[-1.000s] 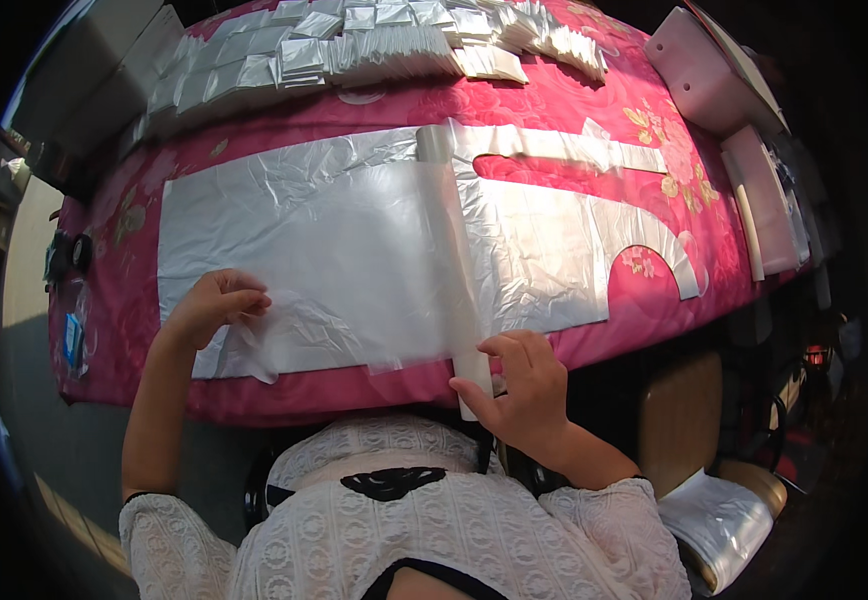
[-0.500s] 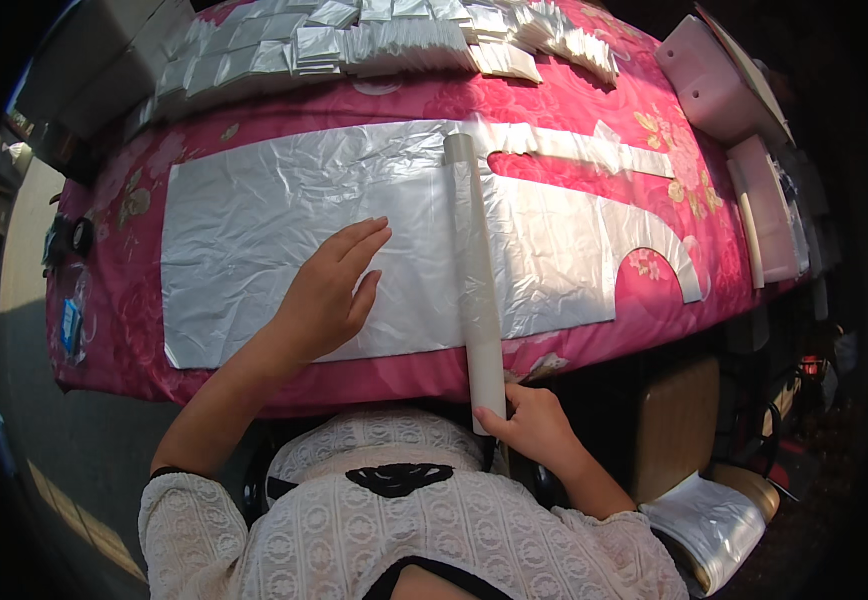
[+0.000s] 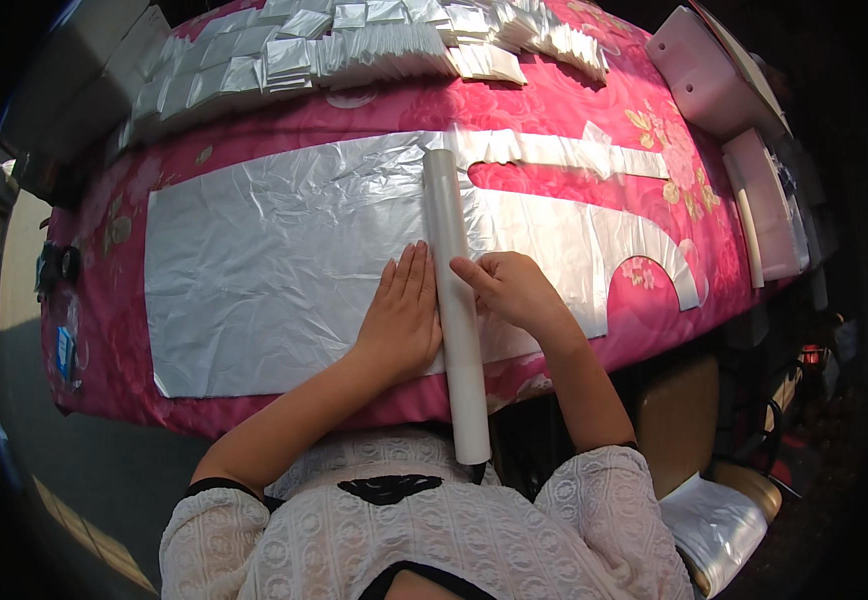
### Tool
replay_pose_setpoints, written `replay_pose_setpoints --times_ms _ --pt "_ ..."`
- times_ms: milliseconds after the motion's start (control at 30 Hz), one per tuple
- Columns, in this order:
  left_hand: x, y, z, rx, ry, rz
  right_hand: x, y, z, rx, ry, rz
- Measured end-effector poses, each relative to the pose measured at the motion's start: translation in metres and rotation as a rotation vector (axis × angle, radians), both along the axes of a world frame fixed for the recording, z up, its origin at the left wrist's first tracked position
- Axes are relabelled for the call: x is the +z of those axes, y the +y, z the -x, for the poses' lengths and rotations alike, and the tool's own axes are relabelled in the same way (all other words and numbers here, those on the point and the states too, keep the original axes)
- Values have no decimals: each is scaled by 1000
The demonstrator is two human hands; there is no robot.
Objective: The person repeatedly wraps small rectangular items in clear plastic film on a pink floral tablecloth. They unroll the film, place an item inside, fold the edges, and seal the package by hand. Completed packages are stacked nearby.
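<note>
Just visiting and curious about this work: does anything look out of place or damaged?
Nothing looks spilled or clearly damaged. Two slight oddities: the plastic sheet's upper strap has a crumpled tuft near its right end, unlike the smoother lower one, and the white roll's near end juts past the table edge.

Left hand flat on silvery plastic sheet, snug beside pale roll. Right hand on roll's other side, fingers curled, thumb over it. Bunch of folded silvery packets piled along far side of pink floral worktop.
</note>
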State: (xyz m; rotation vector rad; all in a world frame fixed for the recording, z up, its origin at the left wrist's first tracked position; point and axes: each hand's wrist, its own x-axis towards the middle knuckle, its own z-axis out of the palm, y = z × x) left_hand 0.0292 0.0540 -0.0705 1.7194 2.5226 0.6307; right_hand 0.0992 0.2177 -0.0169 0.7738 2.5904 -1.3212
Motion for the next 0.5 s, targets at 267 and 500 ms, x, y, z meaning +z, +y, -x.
replay_pose_setpoints --times_ms 267,500 --pt "0 1 0 3 -18 37 -30 83 111 -606 716 1168" --pt "2 -1 0 5 5 25 60 6 123 -85 996 657"
